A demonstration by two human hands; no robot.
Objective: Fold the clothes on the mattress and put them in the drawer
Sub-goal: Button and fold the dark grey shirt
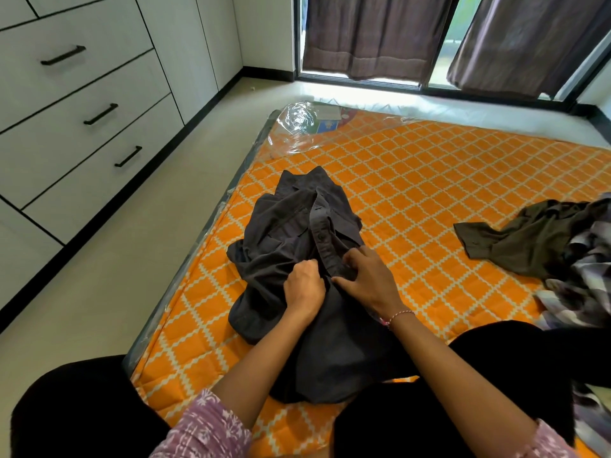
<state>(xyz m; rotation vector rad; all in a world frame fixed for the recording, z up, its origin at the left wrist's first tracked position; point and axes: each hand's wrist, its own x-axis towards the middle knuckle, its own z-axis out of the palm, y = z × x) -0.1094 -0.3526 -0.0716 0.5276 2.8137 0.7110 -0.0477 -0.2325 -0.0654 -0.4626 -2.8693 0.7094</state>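
A dark grey button shirt (291,233) lies crumpled on the orange patterned mattress (429,180), collar pointing away from me. My left hand (304,289) grips a bunch of the shirt's fabric beside the button strip, fingers curled into it. My right hand (367,279) pinches the button strip just right of the left hand. An olive green shirt (522,239) lies at the right, and a checked garment (588,285) is heaped next to it. White drawers with black handles (99,114) line the wall at the left.
Pale floor (132,252) runs between the mattress and the drawers. Clear plastic wrap (297,120) covers the mattress's far left corner. Dark curtains (373,34) hang over the window at the back. My legs in black (496,375) rest on the mattress's near edge.
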